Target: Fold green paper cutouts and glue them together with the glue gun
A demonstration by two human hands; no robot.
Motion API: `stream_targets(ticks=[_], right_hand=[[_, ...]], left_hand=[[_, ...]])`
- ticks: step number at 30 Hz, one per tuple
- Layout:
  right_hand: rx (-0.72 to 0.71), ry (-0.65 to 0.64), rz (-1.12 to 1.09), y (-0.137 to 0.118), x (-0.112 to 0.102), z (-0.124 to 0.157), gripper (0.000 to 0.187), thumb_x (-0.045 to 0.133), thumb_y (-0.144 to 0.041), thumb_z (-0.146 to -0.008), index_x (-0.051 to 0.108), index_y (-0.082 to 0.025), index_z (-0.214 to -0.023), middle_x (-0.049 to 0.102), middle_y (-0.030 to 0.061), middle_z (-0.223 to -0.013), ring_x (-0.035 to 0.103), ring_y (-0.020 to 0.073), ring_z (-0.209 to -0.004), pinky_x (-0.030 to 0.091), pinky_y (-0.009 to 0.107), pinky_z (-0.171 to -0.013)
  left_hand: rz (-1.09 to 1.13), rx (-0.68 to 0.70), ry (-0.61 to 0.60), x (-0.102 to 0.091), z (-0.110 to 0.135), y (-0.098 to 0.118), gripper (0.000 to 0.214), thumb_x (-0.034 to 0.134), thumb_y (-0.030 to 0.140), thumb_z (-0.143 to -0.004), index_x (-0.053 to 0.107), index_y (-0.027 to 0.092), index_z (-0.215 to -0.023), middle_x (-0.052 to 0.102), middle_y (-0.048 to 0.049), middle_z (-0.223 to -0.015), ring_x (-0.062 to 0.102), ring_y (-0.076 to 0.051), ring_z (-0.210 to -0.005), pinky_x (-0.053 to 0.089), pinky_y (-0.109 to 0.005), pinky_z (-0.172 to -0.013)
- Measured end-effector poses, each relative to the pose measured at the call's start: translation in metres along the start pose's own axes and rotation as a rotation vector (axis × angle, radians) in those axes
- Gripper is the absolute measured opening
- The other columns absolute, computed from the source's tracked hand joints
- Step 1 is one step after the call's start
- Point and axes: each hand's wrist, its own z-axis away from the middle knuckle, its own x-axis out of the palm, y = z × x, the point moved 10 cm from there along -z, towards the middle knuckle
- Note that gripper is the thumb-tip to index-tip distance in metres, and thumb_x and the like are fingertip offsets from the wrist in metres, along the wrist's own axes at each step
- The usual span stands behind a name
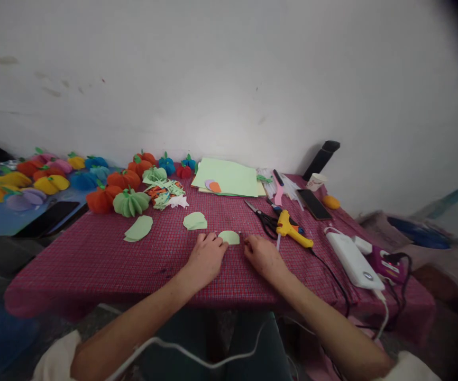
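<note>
A light green paper piece (230, 237) with a rounded top lies flat on the checked cloth in front of me. My left hand (208, 255) rests at its left edge, fingers bent and pressed together, holding it against the table. Just off its right edge is my right hand (263, 256), with curled fingers; whatever may be between them is hidden. Behind my left hand sits a small stack of green paper pieces (195, 221), and a larger fanned stack of green pieces (139, 229) lies farther left.
Scissors (264, 218) and a yellow glue gun (291, 228) lie to the right, near a phone (314, 204) and a white power bank (354, 260). Green sheets (226, 176) lie at the back. Paper scraps (164, 191) and several paper pumpkins (131, 202) occupy the left.
</note>
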Motion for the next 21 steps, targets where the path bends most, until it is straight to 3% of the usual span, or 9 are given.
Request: stream_targets(ticks=[4,8,15,21], right_hand=[[-0.045,-0.033,-0.033,-0.013,0.003,0.01,0.021,0.042,-0.018,-0.087,0.06,-0.017,-0.096,0.066,0.007,-0.092,0.063,0.0169,-0.082,0.039,0.025,-0.068],[0.006,-0.036,-0.029,-0.006,0.002,0.012,0.02,0.041,-0.015,-0.086,0.06,-0.015,-0.093,0.067,0.0082,-0.089,0.063,0.0181,-0.08,0.038,0.026,-0.067],[-0.04,-0.044,-0.059,-0.018,0.004,0.011,0.02,0.042,-0.018,-0.086,0.06,-0.017,-0.096,0.066,0.0077,-0.093,0.063,0.0174,-0.083,0.039,0.025,-0.068],[0.053,-0.043,-0.031,0.004,0.001,0.01,0.019,0.041,-0.015,-0.085,0.059,-0.014,-0.091,0.067,0.0099,-0.086,0.064,0.0195,-0.079,0.038,0.027,-0.065]], left_hand=[[-0.004,-0.003,0.011,-0.001,0.0,0.0,0.032,0.042,0.01,-0.082,0.057,0.019,-0.109,0.062,-0.0081,-0.1,0.047,-0.025,-0.098,0.031,-0.04,-0.078],[0.011,-0.006,0.023,-0.003,-0.001,0.0,0.028,0.041,0.009,-0.082,0.058,0.018,-0.103,0.063,-0.0075,-0.097,0.047,-0.024,-0.098,0.031,-0.039,-0.079],[-0.022,-0.011,0.022,0.001,-0.003,0.001,0.033,0.035,0.012,-0.087,0.056,0.018,-0.112,0.061,-0.0086,-0.101,0.048,-0.025,-0.097,0.032,-0.039,-0.077],[-0.007,0.023,0.011,0.002,0.001,-0.002,0.03,0.042,0.012,-0.084,0.058,0.017,-0.108,0.062,-0.009,-0.103,0.047,-0.024,-0.101,0.031,-0.039,-0.082]])
